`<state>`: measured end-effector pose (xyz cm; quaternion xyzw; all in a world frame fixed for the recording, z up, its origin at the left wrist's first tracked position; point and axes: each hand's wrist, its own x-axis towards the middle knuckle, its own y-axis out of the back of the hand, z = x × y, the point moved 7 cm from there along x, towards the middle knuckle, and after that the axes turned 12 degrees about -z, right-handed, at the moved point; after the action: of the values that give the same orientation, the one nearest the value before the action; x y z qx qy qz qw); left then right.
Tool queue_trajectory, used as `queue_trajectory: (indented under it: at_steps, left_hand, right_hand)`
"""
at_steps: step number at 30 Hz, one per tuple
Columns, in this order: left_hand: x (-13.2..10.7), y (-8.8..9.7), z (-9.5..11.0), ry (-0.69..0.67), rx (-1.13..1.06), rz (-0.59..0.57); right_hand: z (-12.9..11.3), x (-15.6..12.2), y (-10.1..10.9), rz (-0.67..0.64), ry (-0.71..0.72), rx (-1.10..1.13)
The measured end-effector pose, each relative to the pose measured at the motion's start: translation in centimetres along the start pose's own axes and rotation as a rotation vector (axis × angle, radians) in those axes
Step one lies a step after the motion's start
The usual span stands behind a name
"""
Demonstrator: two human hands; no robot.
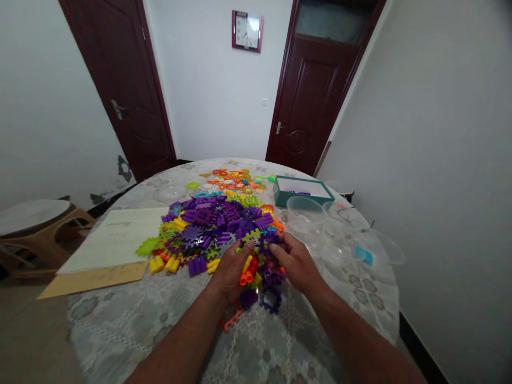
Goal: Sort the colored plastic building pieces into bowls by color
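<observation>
I see both hands low over the near edge of a big pile of plastic building pieces (pixel 218 224) on the round counter (pixel 120 330), which has a pale patterned cloth on it. My left hand (pixel 232 269) is curled, fingers partly closed around a small clump of pieces, orange tubes (pixel 246 276) and a yellow bit poking out between thumb and fingers. My right hand (pixel 296 262) is also half closed, fingertips pinching a purple toothed piece (pixel 269 241) at the top of the same clump. The two hands nearly meet, with the clump between them. Just under the hands, loose on the cloth: a purple ring-shaped piece (pixel 271 301) and an orange flat piece (pixel 232 320).

The pile is mostly purple in the middle, yellow and green at its left edge, orange and mixed colours further back. Left of the pile lies a white sheet (pixel 116 240) on top of a brown cardboard sheet (pixel 92 278). Right of the pile there is a teal box (pixel 304 189) with a white inside, then clear plastic tubs (pixel 307 212) just in front of it, and a small blue piece (pixel 364 255) near the right rim. A wooden stool (pixel 40 229) stands off the counter on the left. Two dark red doors (pixel 308 106) and a wall clock (pixel 247 30) are behind.
</observation>
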<state>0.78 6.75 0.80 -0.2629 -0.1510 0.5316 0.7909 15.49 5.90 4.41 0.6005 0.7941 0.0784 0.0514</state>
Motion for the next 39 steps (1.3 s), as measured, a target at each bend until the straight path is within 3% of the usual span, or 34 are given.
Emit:
queue_trajectory:
  at_steps: [3,7,12,14,16,18,20,26,30,33,39]
  left_hand:
    - [0.0,0.4,0.0,-0.014,-0.003,0.034]
    - [0.1,0.9,-0.1,-0.003,-0.016,0.054]
    - [0.2,1.2,-0.3,0.021,-0.007,0.047]
    - [0.2,1.2,-0.3,0.029,0.008,0.033]
    - [0.3,1.1,-0.3,0.03,0.007,0.025]
    - [0.3,1.2,-0.3,0.032,-0.005,0.031]
    - [0.4,1.4,-0.4,0.035,-0.014,0.038]
    - [0.4,1.3,-0.7,0.055,-0.031,0.008]
    - [0.4,1.0,-0.7,0.047,-0.038,-0.03]
    - [0.4,1.0,-0.6,0.034,-0.035,-0.021]
    - [0.4,0.6,-0.5,0.039,0.001,-0.068]
  right_hand:
    - [-1.2,0.5,2.5,-0.021,-0.036,-0.137]
    - [-3.9,3.9,8.1,-0.059,-0.057,-0.515]
    - [-5.6,10.6,16.7,0.241,-0.117,-0.562]
    - [-5.8,12.2,18.5,0.337,-0.092,-0.543]
    - [-5.5,12.6,19.1,0.392,-0.066,-0.527]
    - [-4.8,12.0,18.4,0.406,-0.043,-0.521]
    - [-4.0,10.6,16.3,0.349,-0.011,-0.515]
    - [-2.5,4.5,6.8,-0.011,0.084,-0.541]
    - [-2.4,1.7,2.0,-0.167,0.133,-0.497]
    - [-1.9,1.0,0.6,-0.165,0.125,-0.423]
    - [-1.3,0.7,0.3,-0.062,0.122,-0.389]
